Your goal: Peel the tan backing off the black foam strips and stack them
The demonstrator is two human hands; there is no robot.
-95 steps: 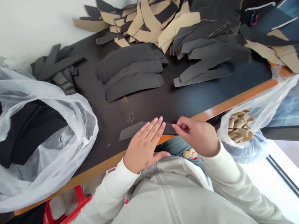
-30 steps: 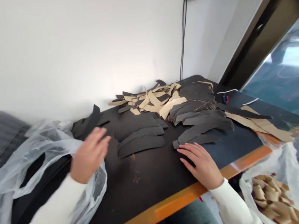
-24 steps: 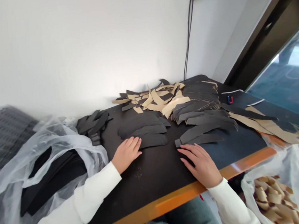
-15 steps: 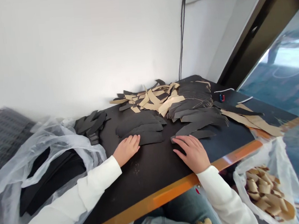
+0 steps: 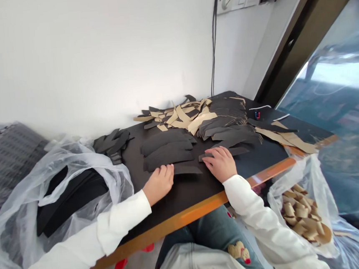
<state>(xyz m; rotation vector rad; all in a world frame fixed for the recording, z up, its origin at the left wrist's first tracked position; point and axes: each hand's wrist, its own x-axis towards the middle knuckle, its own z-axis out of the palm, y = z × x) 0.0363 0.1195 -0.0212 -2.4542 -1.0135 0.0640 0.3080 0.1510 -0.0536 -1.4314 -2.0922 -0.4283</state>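
Observation:
My left hand (image 5: 160,182) is closed on the left end of a curved black strip (image 5: 187,170), which reaches right just above the table. Behind that strip lies an overlapping row of similar black strips (image 5: 168,150). My right hand (image 5: 222,164) bends over another narrow black strip (image 5: 240,150), fingers and thumb at its left part; the palm hides some of it. Right behind this hand spreads a long fanned stack of black strips (image 5: 225,122). Tan and black pieces (image 5: 180,113) lie heaped near the wall.
On the left, a clear plastic bag (image 5: 114,182) holds black sheets, with a small pile of black pieces (image 5: 112,142) behind it. Long tan strips (image 5: 296,139) lie at the table's right end. Below the orange table edge (image 5: 174,223), a bag of tan curled scraps (image 5: 304,211) hangs at right.
The front strip of the left row has come away toward me in my left hand. My right hand has shifted slightly left along with its strip. The camera view has also shifted.

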